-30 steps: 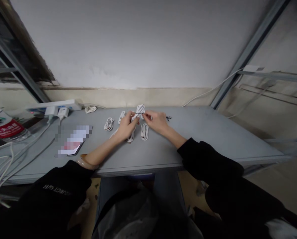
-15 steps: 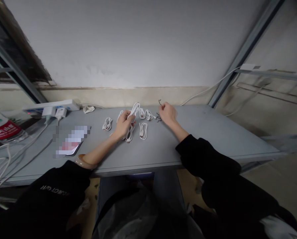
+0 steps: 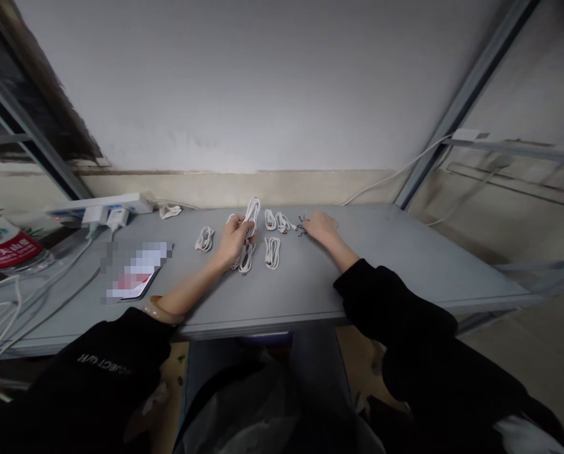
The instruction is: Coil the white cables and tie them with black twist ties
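My left hand is closed round a coiled white cable and holds it upright over the grey table. My right hand rests low on the table beside a small heap of black twist ties, fingers curled; whether it holds a tie is too small to tell. Several bundled white cables lie around: one left of my left hand, one to its right, a pair behind that, and another under the hand.
A phone lies on the table's left part. Behind it sits a white power strip with chargers and trailing cords. A red-labelled bottle stands far left. A loose white cable coil lies near the wall.
My right hand let go of the cable, reached right, lifted a black tie, and has come down onto the table by the ties. My left hand kept the cable.
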{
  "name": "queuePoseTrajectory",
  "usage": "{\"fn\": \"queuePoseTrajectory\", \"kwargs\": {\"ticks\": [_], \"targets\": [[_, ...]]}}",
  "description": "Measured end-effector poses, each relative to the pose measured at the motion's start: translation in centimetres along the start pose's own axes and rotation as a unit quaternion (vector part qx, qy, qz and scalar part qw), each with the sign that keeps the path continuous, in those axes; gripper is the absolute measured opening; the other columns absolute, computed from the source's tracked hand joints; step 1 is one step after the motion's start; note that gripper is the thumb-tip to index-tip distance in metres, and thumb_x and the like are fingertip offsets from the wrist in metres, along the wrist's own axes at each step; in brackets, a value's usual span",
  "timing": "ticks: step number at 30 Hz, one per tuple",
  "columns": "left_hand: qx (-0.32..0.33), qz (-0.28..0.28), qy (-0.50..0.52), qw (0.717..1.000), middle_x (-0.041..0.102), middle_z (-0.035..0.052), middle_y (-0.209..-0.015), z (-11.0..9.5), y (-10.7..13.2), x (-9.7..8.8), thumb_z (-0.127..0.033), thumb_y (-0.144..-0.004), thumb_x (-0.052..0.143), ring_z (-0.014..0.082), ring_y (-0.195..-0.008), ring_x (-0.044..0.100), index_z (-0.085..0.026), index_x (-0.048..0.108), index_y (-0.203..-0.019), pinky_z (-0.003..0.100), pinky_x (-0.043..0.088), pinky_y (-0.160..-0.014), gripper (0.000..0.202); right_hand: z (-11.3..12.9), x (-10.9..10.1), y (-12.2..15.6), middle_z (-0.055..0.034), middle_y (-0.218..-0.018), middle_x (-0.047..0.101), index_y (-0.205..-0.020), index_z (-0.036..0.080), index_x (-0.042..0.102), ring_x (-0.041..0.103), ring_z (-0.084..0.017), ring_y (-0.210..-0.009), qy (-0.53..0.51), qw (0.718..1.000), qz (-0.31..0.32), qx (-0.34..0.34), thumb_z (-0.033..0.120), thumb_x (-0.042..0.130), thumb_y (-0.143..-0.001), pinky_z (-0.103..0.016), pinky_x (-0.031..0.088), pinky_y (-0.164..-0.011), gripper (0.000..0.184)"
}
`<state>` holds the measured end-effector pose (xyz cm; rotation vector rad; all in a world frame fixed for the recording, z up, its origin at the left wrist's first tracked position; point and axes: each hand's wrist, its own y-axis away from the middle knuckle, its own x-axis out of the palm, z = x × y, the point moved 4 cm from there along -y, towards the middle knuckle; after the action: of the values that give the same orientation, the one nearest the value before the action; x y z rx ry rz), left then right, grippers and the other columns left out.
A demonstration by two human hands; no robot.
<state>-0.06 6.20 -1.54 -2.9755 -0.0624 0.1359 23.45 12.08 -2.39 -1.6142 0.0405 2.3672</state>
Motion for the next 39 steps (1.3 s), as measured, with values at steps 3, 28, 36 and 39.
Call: {"fn": "queuePoseTrajectory", "kwargs": {"ticks": [3, 28, 36, 39], "targets": [[-0.006, -0.003, -0.004, 1.0, 0.06, -0.0011, -0.061, 0.1, 0.0, 0.1, -0.018, -0.083, 0.052, 0.0092, -0.046, 0.05, -0.02, 0.047, -0.076, 0.025, 0.035, -0.05, 0.009, 0.4, -0.1, 0.2, -0.0219, -0.104, 0.069, -0.103, 0.012, 0.066, 0.065, -0.034, -0.102, -0.025, 0.999, -0.027, -0.004, 0.04, 0.049, -0.09, -0.043, 0.048, -0.083, 0.035], [0.237, 0.181, -0.261, 0.918, 0.045, -0.0046, -0.056, -1.0, 3.0, 2.4, -0.03, -0.085, 0.057, 0.0147, -0.052, 0.043, -0.022, 0.054, -0.091, 0.029, 0.031, -0.058, 0.01, 6.4, -0.9, 6.3, -0.0024, -0.072, 0.061, -0.073, 0.02, 0.056, 0.057, -0.016, -0.072, -0.374, 0.859, -0.125, -0.326, 0.043, 0.044, -0.091, -0.029, 0.046, -0.075, 0.031], [0.21, 0.196, -0.215, 0.934, 0.056, -0.0014, -0.06, -1.1, 3.2, 2.5, -0.04, -0.087, 0.057, 0.015, -0.055, 0.049, -0.022, 0.056, -0.099, 0.03, 0.034, -0.056, 0.022, 5.1, 0.3, 2.8, 0.0036, -0.05, 0.044, -0.054, 0.02, 0.047, 0.041, -0.011, -0.048, -0.477, 0.868, 0.007, -0.138, 0.038, 0.052, -0.084, -0.025, 0.034, -0.052, 0.035], [0.201, 0.197, -0.188, 0.941, 0.055, -0.0022, -0.059, -1.1, 3.0, 2.4, -0.038, -0.087, 0.055, 0.0137, -0.054, 0.047, -0.023, 0.056, -0.093, 0.029, 0.034, -0.056, 0.016, 3.8, 0.4, 1.4, 0.0051, -0.046, 0.04, -0.052, 0.021, 0.044, 0.036, -0.01, -0.044, -0.474, 0.875, 0.029, -0.097, 0.038, 0.055, -0.081, -0.025, 0.03, -0.048, 0.035]]}}
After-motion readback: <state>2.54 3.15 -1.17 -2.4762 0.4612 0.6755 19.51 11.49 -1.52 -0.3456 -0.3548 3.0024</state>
